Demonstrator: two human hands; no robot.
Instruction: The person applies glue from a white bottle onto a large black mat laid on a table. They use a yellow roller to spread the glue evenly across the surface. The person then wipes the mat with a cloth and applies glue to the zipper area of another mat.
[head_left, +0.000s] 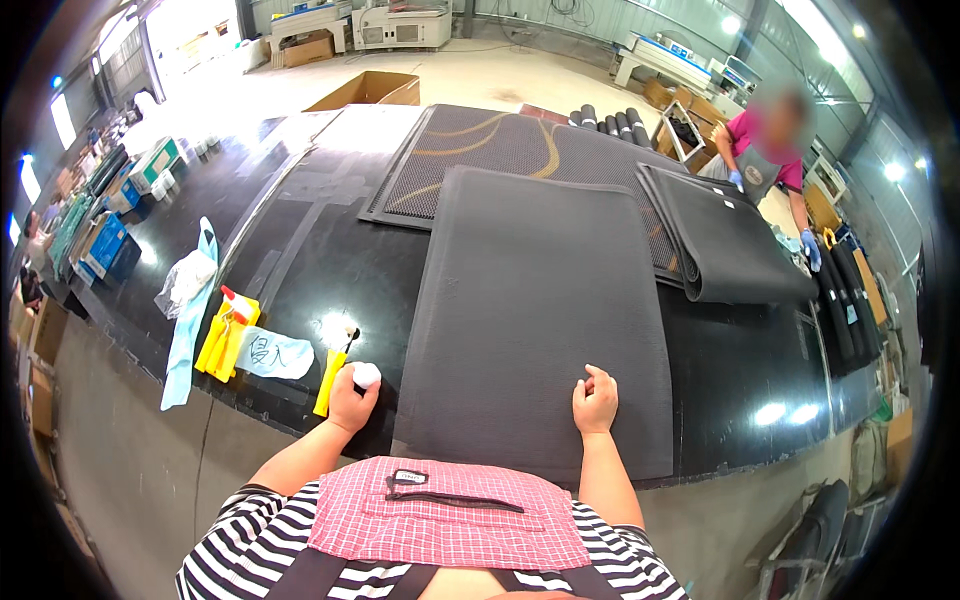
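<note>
Table (350,250), viewed from my remote post, is glossy black; I judge lamp glare could mask a mark. On it the patterned mat (480,150) lies partly under the plain mat (540,300), which sits flat before the wearer; a tug could drag both askew. I find the yellow tool (330,383) just beside the left hand (350,403), where a careless sweep could knock it. The right hand (595,403) is over the plain mat, loosely curled, apparently empty; contact I cannot confirm. The left grips a white wad (366,374), which a slack hold could drop.
</note>
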